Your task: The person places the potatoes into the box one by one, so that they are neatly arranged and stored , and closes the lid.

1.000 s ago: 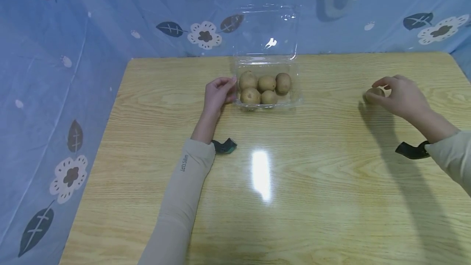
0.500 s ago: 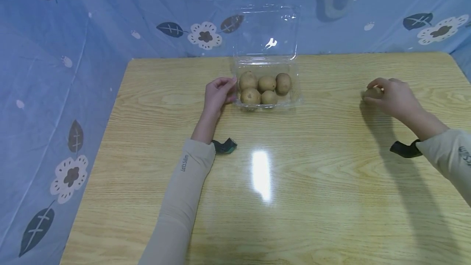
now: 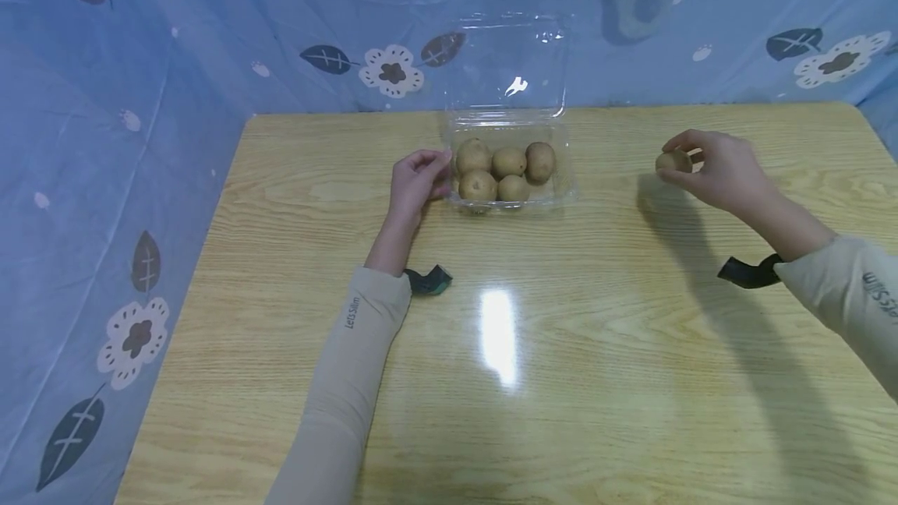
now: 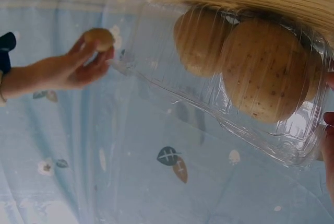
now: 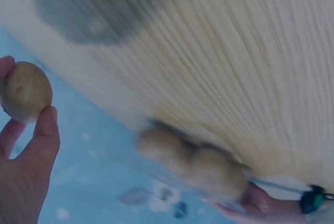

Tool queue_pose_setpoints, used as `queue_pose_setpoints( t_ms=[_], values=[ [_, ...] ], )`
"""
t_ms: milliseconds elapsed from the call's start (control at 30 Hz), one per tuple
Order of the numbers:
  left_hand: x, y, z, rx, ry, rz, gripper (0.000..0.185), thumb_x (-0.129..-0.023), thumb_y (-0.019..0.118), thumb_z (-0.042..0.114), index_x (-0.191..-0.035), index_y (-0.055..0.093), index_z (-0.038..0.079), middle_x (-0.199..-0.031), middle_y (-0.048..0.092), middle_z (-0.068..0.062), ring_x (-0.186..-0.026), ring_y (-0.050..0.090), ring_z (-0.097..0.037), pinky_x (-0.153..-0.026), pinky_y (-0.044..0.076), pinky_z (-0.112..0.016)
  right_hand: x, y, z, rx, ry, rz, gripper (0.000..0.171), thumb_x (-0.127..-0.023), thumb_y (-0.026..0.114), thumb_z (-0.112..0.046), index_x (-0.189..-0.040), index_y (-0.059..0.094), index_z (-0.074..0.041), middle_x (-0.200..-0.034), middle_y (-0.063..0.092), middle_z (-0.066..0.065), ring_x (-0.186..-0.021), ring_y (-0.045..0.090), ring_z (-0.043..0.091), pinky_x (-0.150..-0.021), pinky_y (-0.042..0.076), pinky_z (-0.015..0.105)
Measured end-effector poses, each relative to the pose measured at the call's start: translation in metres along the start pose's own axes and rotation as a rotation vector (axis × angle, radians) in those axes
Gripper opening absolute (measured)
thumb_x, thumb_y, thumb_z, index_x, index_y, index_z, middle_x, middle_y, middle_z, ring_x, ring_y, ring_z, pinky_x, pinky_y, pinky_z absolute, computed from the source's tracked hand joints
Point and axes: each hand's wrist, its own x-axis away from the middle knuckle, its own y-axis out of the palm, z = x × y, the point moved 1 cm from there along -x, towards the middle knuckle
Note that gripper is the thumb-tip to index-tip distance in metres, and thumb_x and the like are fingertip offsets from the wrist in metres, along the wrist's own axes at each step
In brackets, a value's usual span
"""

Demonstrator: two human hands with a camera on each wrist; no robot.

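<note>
A clear plastic clamshell box (image 3: 564, 192) with its lid up stands at the back of the wooden table (image 3: 596, 349). Several brown kiwis (image 3: 509, 162) lie in it; they fill the left wrist view as kiwis (image 4: 263, 70) behind the box wall (image 4: 172, 83). My left hand (image 3: 417, 180) holds the box's left side with curled fingers. To the right of the box, my right hand (image 3: 715, 166) pinches one kiwi (image 3: 673, 161) in the air above the table. The right wrist view shows that kiwi (image 5: 27, 91) between thumb and fingers.
A blue cloth with leaf and flower prints (image 3: 140, 139) hangs behind and to the left of the table. Black wrist straps (image 3: 747, 273) sit on both arms. A bright light patch (image 3: 499, 333) lies mid-table.
My right hand has lifted the kiwi off the table and carried it left, toward the box. The left hand and box have stayed put.
</note>
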Motion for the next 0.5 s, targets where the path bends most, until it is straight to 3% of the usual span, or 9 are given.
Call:
queue_pose_setpoints(
  t_ms=[167, 367, 500],
  values=[
    [-0.001, -0.001, -0.001, 0.011, 0.005, 0.000, 0.018, -0.082, 0.068, 0.020, -0.089, 0.062, 0.005, -0.082, 0.061, -0.001, -0.078, 0.060, -0.012, -0.057, 0.058, -0.021, -0.011, 0.013, -0.038, -0.014, -0.139, 0.041, 0.027, -0.084, 0.062, -0.012, -0.107, 0.058, 0.001, -0.104, 0.059, 0.023, -0.092, 0.056, 0.042, -0.071, 0.051, 0.052],
    [-0.001, 0.001, -0.001, 0.006, -0.005, -0.003, 0.022, -0.082, 0.068, 0.020, -0.094, 0.062, 0.003, -0.082, 0.060, -0.001, -0.077, 0.059, -0.011, -0.057, 0.058, -0.021, -0.025, 0.028, -0.082, -0.060, -0.217, 0.041, 0.027, -0.080, 0.066, -0.009, -0.104, 0.059, -0.001, -0.101, 0.059, 0.018, -0.092, 0.057, 0.032, -0.064, 0.057, 0.035],
    [-0.001, 0.001, 0.000, -0.011, -0.003, -0.001, 0.024, -0.082, 0.068, 0.021, -0.096, 0.062, 0.003, -0.083, 0.060, -0.001, -0.078, 0.059, -0.012, -0.059, 0.058, -0.022, -0.033, 0.039, -0.103, -0.106, -0.266, 0.011, 0.026, -0.079, 0.068, -0.008, -0.103, 0.059, -0.001, -0.103, 0.059, 0.017, -0.092, 0.057, 0.030, -0.065, 0.059, 0.033]
  ],
)
